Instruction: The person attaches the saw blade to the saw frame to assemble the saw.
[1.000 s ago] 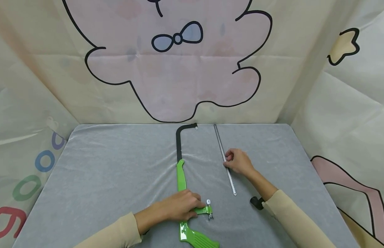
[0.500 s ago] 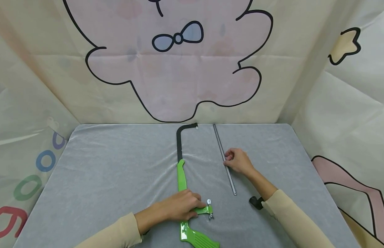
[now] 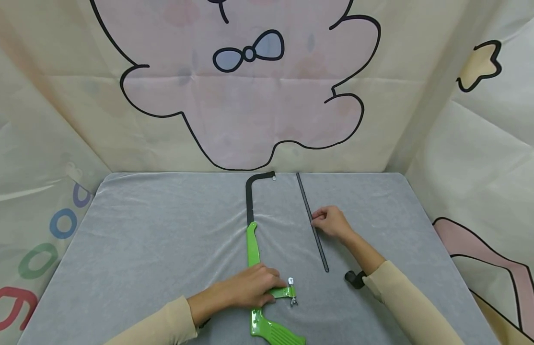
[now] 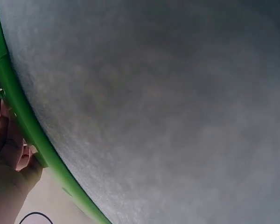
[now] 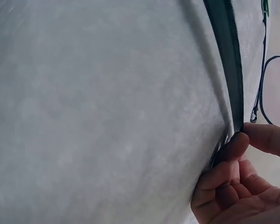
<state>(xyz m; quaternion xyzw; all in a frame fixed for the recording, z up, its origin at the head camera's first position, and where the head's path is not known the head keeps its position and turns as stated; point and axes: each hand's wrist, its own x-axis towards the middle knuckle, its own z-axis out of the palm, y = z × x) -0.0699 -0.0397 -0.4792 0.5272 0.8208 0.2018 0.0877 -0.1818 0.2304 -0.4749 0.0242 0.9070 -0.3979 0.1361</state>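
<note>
A green-and-black hacksaw frame [image 3: 252, 244] lies lengthwise on the grey cloth, its ribbed handle toward me. My left hand [image 3: 251, 286] grips the frame near the short green arm that carries a metal bolt and wing nut; in the left wrist view, fingers [image 4: 11, 144] bend against the green bar. To the right lies a long thin hacksaw blade [image 3: 305, 194], dark along its length. My right hand [image 3: 332, 222] pinches the blade near its middle between thumb and index finger, and the right wrist view shows the dark blade [image 5: 229, 60] at the fingertips, slightly tilted above the cloth.
Grey cloth [image 3: 163, 230] covers the table, with small creases beside the frame. Printed curtains [image 3: 267, 110] enclose the back and both sides. A black wrist camera [image 3: 355, 279] sits at the right cuff.
The blade has turned about its length, going from shiny silver to dark. My right index finger has come down closer to the thumb. The left hand and frame stay put.
</note>
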